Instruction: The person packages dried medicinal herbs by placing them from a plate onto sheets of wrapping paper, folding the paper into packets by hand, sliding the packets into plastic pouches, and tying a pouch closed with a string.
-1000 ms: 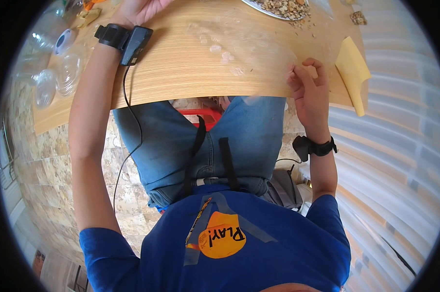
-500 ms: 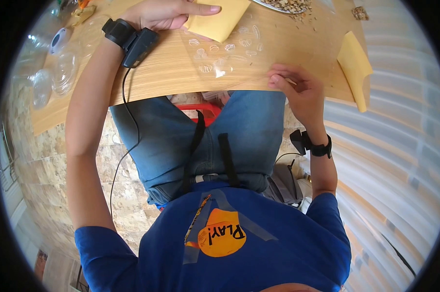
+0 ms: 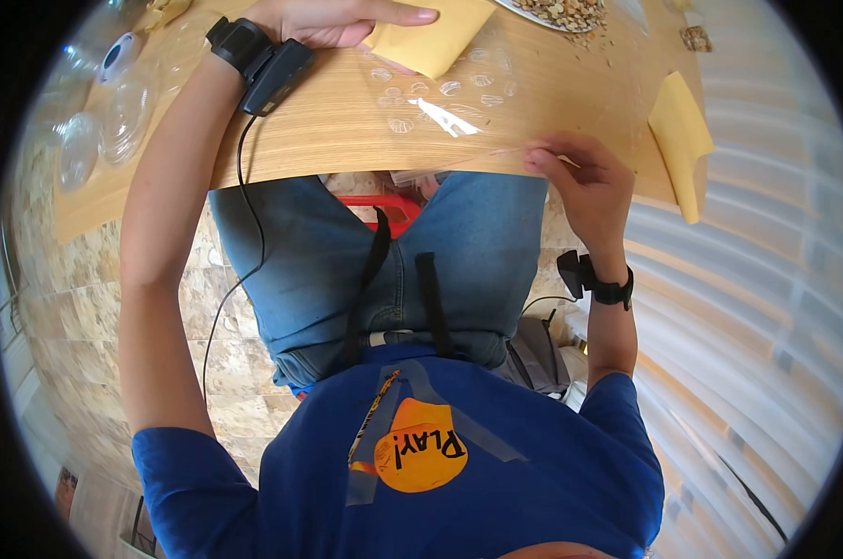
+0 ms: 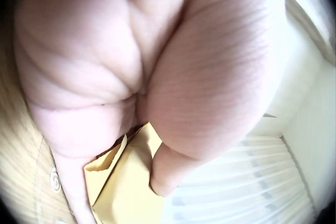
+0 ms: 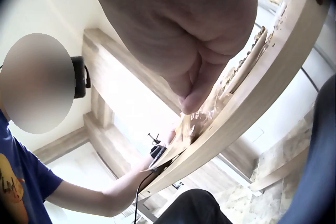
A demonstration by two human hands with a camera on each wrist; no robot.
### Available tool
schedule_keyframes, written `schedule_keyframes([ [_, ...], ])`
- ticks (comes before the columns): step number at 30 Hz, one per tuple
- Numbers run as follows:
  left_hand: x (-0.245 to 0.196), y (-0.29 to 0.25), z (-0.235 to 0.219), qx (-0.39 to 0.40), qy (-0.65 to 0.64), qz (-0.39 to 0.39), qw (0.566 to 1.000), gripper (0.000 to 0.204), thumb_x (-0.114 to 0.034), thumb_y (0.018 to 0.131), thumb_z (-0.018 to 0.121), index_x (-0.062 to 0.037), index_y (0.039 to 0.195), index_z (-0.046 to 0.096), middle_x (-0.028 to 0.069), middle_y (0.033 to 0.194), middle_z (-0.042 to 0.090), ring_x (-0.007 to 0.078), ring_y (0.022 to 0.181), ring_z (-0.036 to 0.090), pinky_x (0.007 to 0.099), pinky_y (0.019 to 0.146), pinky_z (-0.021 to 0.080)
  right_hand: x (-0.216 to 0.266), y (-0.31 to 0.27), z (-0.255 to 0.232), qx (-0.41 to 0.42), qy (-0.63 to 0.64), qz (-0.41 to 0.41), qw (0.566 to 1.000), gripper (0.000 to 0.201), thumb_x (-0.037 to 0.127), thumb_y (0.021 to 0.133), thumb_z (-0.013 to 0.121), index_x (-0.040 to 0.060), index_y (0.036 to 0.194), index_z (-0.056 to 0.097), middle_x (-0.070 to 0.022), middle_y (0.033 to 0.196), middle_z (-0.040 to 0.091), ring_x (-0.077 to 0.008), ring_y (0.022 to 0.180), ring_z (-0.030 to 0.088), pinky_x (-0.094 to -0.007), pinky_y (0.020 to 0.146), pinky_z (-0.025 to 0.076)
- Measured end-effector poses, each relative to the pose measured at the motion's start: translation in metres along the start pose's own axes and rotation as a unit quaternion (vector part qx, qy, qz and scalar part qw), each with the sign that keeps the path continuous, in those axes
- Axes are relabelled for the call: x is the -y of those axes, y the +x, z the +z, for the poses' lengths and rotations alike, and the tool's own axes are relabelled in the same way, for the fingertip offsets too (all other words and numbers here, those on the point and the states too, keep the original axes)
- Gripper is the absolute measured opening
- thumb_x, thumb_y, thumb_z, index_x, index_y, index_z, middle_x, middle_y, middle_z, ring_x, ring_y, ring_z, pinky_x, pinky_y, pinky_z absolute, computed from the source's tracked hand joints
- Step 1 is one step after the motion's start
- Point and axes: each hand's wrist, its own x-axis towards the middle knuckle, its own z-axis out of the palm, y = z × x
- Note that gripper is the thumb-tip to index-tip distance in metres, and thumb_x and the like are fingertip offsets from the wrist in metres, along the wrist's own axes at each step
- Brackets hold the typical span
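Gripping the folded yellow sheet between thumb and fingers of the left hand, over the table; pinching the clear film by its edge in the right hand. Likely light and easily creased in the sheet's case, limp and slippery in the film's: best held near edges.

The paper packet you hold is yellow, the table tan and wood-grained, your T-shirt blue, its patch orange, black-lettered.

Left grip – holds yellow paper | right grip – pinches clear plastic | plate beyond
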Motion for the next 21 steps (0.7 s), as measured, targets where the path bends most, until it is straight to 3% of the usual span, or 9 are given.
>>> schedule_keyframes([
  [8, 0.0011, -0.0002, 0.0026, 0.002, -0.012, 0.010, 1.000, 0.038, -0.010, 0.105, 0.065, 0.0063, 0.139, 0.058, 0.0144, 0.131, 0.071, 0.0179, 0.118, 0.070, 0.0281, 0.103, 0.058, 0.0035, -0.0005, -0.0044, 0.009, 0.002, 0.002, 1.000, 0.017, -0.005, 0.092, 0.076, -0.0063, 0.108, 0.072, -0.0125, 0.103, 0.076, -0.0185, 0.097, 0.075, -0.0304, 0.088, 0.062],
  [10, 0.0007, -0.0009, 0.0042, -0.006, -0.007, 0.014, 1.000, 0.038, -0.010, 0.105, 0.065, 0.0056, 0.139, 0.058, 0.0138, 0.131, 0.070, 0.0176, 0.118, 0.070, 0.0270, 0.101, 0.058, 0.0057, 0.0004, -0.0043, -0.002, -0.070, -0.001, 0.998, 0.016, -0.003, 0.091, 0.078, -0.0050, 0.106, 0.073, -0.0120, 0.102, 0.077, -0.0178, 0.097, 0.075, -0.0301, 0.091, 0.061],
  [21, 0.0032, 0.0028, -0.0001, 0.027, -0.011, 0.021, 0.999, 0.040, -0.011, 0.105, 0.065, 0.0040, 0.141, 0.057, 0.0126, 0.130, 0.071, 0.0165, 0.114, 0.072, 0.0244, 0.097, 0.060, -0.0008, 0.0018, -0.0065, -0.008, -0.033, -0.005, 0.999, 0.013, -0.003, 0.091, 0.078, -0.0044, 0.103, 0.074, -0.0118, 0.103, 0.077, -0.0176, 0.098, 0.074, -0.0286, 0.091, 0.059],
])
